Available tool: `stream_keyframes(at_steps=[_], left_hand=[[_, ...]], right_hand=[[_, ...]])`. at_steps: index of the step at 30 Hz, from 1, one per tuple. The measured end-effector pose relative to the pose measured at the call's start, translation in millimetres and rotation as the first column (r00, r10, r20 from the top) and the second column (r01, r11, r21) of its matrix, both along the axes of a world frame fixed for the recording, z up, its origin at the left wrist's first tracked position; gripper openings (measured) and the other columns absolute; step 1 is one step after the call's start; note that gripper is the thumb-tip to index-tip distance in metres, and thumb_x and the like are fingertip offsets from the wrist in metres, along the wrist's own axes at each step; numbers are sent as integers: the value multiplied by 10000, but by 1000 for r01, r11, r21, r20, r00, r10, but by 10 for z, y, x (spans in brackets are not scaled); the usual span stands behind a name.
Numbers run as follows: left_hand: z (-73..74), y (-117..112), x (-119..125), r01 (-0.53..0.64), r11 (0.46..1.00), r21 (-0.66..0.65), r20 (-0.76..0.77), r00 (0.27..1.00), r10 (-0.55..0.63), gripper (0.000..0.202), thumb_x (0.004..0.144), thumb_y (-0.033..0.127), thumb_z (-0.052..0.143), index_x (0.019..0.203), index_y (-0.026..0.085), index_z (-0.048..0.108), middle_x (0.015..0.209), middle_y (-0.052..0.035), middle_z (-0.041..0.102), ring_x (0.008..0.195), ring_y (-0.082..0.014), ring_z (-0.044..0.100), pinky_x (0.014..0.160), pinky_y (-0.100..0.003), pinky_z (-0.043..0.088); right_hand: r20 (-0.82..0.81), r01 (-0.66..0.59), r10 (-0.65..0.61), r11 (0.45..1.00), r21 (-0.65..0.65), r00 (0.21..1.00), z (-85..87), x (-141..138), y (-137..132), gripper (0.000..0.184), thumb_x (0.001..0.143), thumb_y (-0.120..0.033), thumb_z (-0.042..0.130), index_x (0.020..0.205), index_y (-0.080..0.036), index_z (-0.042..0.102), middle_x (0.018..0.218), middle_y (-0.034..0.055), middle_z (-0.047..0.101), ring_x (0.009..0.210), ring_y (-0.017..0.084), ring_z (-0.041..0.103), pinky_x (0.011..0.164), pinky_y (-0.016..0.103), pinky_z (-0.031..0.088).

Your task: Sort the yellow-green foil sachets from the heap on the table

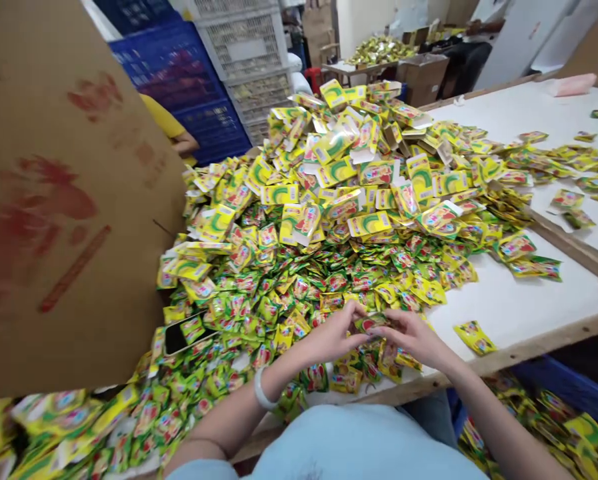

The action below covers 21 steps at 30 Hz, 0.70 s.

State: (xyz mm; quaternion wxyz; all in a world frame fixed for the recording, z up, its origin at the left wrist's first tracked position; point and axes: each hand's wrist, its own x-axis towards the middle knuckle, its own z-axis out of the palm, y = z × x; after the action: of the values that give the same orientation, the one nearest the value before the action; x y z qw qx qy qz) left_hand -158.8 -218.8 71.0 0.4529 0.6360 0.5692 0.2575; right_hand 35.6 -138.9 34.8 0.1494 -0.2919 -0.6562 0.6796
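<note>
A huge heap of small yellow-green sachets (329,220) covers the white table (519,307). Near the front edge my left hand (333,337) and my right hand (416,337) meet over the heap. Together they pinch a small stack of sachets (373,325) between the fingertips. A white bangle (263,392) sits on my left wrist. Larger yellow packets (336,170) lie on the upper part of the heap.
A big brown cardboard sheet (63,200) stands at the left. A black phone (181,335) lies half buried beside it. Blue and white crates (213,73) stand behind. Another person's hand (185,143) shows past the cardboard. A blue bin (553,407) with sachets sits under the table.
</note>
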Motion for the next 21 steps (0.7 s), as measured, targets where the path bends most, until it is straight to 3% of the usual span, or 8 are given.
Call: stream_keyframes(at_steps=[3, 5, 7, 10, 12, 14, 18, 21], left_hand=[[80, -53, -69, 92, 996, 8, -71, 993, -91, 417, 898, 357, 640, 1226, 194, 441, 1037, -74, 663, 927, -213, 646, 792, -322, 498], [194, 60, -232, 106, 993, 44, -139, 985, -99, 569, 873, 374, 685, 1335, 210, 393, 1015, -58, 684, 904, -209, 662, 799, -319, 502], [332, 315, -499, -21, 980, 196, -303, 950, 81, 602, 879, 421, 676, 1372, 219, 395, 1074, -71, 680, 963, -221, 657, 867, -345, 496], [482, 841, -957, -229, 799, 557, -531, 642, 554, 531, 906, 438, 631, 1320, 153, 458, 1293, -173, 572, 1231, -297, 531, 1044, -428, 408], [514, 1139, -1180, -274, 768, 579, -642, 427, 637, 652, 856, 438, 691, 1343, 93, 428, 1328, -237, 527, 1259, -353, 497, 1034, -469, 412], [502, 1294, -1282, -258, 798, 544, -717, 350, 603, 614, 849, 388, 696, 1316, 73, 454, 1278, -246, 552, 1209, -361, 528, 988, -470, 444], [452, 1084, -1161, -83, 851, 519, -759, 414, 503, 495, 864, 262, 654, 1304, 104, 489, 1274, -201, 565, 1168, -315, 569, 991, -437, 462], [460, 621, -924, 240, 844, 479, -795, 527, 302, 513, 878, 211, 624, 1361, 146, 465, 1319, -169, 563, 1244, -295, 544, 1064, -443, 434]], right_hand=[[64, -67, 52, 961, 267, 997, -42, 49, -68, 332, 939, -505, 532, 1008, -216, 681, 766, 30, 718, 604, 190, 667, 571, 293, 522], [118, -17, -53, 849, 527, 992, -103, 108, -74, 326, 962, -485, 492, 1028, -231, 685, 825, 60, 744, 677, 218, 682, 619, 311, 514], [179, 7, -196, 693, 721, 964, -219, 160, -51, 315, 963, -470, 475, 931, -233, 681, 796, 89, 735, 714, 247, 685, 623, 322, 504], [284, -73, -290, 572, 817, 914, -413, 196, 9, 322, 952, -427, 479, 744, -233, 630, 683, 102, 692, 667, 254, 668, 578, 318, 485], [286, -69, -288, 584, 809, 914, -458, 211, 57, 329, 950, -416, 481, 722, -231, 629, 672, 99, 689, 660, 253, 668, 589, 328, 498], [161, 67, -298, 630, 773, 941, -399, 238, 105, 328, 946, -453, 485, 810, -231, 685, 779, 108, 727, 776, 267, 694, 687, 363, 538], [-171, 415, -378, 818, 399, 910, -108, 220, 156, 422, 866, -594, 598, 974, -217, 757, 1111, 130, 734, 1044, 292, 672, 872, 417, 553], [-286, 434, -404, 900, 48, 869, 52, 20, 126, 446, 747, -619, 735, 902, -202, 779, 1233, 133, 697, 1135, 305, 639, 906, 408, 553]])
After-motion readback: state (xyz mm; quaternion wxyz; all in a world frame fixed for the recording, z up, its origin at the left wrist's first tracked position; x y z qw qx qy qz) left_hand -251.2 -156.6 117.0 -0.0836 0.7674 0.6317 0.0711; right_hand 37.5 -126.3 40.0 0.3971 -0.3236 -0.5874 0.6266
